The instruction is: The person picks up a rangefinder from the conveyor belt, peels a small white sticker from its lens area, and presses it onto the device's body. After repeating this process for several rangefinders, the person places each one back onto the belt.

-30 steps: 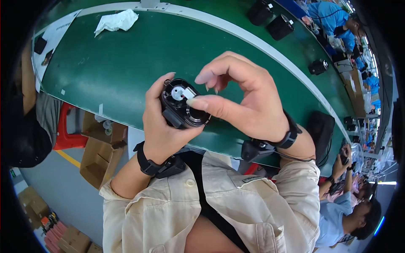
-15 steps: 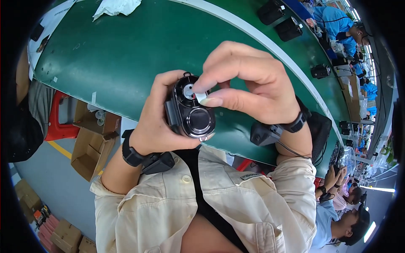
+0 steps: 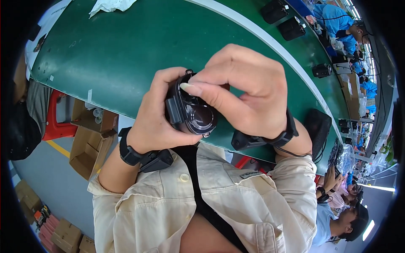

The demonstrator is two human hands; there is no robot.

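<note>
A glossy black device (image 3: 199, 119) with two round parts on its upper face and small metal loops at its ends is over the green table. Wrapped around its left side, my left hand (image 3: 152, 110) grips it, thumb along the near end. My right hand (image 3: 249, 86) is closed in a pinch over the device's far round part. Thumb and index fingertips press down there and cover that part. Whatever lies between those fingertips is hidden. The nearer round part, dark with a shiny ring, stays visible.
The green table (image 3: 109, 55) carries a white crumpled bag (image 3: 112, 5) at its far edge and a black mesh pouch (image 3: 317, 128) by my right forearm. Black canisters (image 3: 291, 28) stand beyond a white rail. Cardboard boxes (image 3: 86, 154) and a red stool (image 3: 57, 118) are at left. Co-workers (image 3: 337, 21) sit at right.
My right fingertips have moved left onto the device's far round part. The small whitish piece seen between them before is now out of sight. The device has tilted a little in my left hand.
</note>
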